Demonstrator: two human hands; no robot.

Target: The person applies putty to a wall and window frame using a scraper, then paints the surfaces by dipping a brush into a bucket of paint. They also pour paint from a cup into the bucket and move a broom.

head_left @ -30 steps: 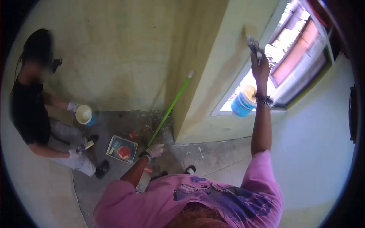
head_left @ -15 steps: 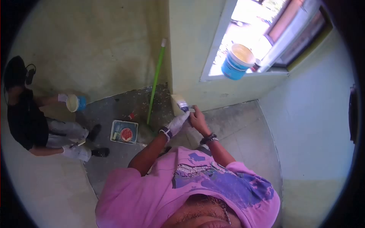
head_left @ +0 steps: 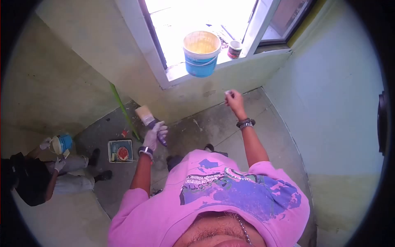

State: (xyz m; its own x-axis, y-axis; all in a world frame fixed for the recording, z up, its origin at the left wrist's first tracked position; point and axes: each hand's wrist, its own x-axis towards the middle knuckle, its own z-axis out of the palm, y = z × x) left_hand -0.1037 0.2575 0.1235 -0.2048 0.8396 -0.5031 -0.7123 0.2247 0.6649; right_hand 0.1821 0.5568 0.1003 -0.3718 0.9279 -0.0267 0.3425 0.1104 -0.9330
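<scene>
My left hand [head_left: 154,135], in a white glove, grips the handle of a wide paintbrush [head_left: 145,114] whose pale bristles point up and to the left. My right hand [head_left: 234,99] is bare and raised below the window sill, its fingers curled together; a small pale speck shows at the fingertips, too small to identify. A blue paint bucket [head_left: 200,53] with yellowish paint inside stands on the white window sill [head_left: 175,73], above and left of my right hand. Beside it sits a small red-and-white cup [head_left: 234,49].
A green pole [head_left: 123,112] leans against the wall corner. A square tray with a red lid [head_left: 120,150] lies on the grey floor. At the lower left another person crouches [head_left: 37,181], holding a small blue bucket [head_left: 61,144]. Pale green walls enclose the corner.
The brush went from my right hand, high at the window frame, down into my gloved left hand. My right hand let go and rose toward the sill. The view turned toward the window.
</scene>
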